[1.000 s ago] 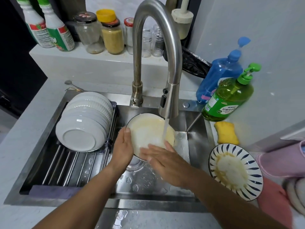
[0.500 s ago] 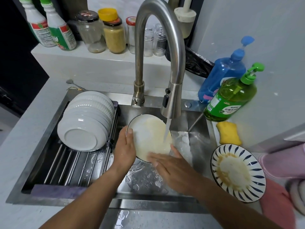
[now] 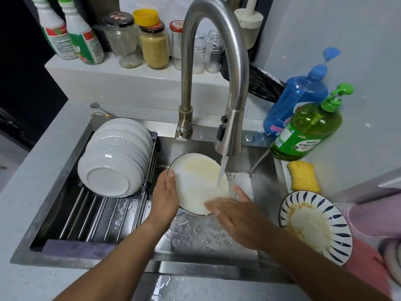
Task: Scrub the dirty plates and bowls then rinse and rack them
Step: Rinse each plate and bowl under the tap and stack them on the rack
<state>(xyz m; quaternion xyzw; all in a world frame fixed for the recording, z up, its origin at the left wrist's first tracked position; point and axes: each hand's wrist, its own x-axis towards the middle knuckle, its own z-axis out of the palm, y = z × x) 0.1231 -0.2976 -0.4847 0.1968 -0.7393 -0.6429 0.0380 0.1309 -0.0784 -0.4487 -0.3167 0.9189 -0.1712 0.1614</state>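
water's running from the faucet [image 3: 225, 88] straight onto the plate [image 3: 199, 183], which is tilted up over the sink [image 3: 206, 240]. left hand [image 3: 165, 198] grips the plate's left rim, thumb hooked over the edge. right hand [image 3: 240, 218] lies flat, fingers straight and together, pressing on the plate's lower face; yellowish film shows across the plate's upper part. on the rack [image 3: 86, 213] at the left, a stack of white bowls [image 3: 115, 159] lies tipped on its side. on the counter at the right sits a striped plate [image 3: 314, 227] smeared with residue, just behind it a yellow sponge [image 3: 303, 177] and a green soap bottle [image 3: 308, 129].
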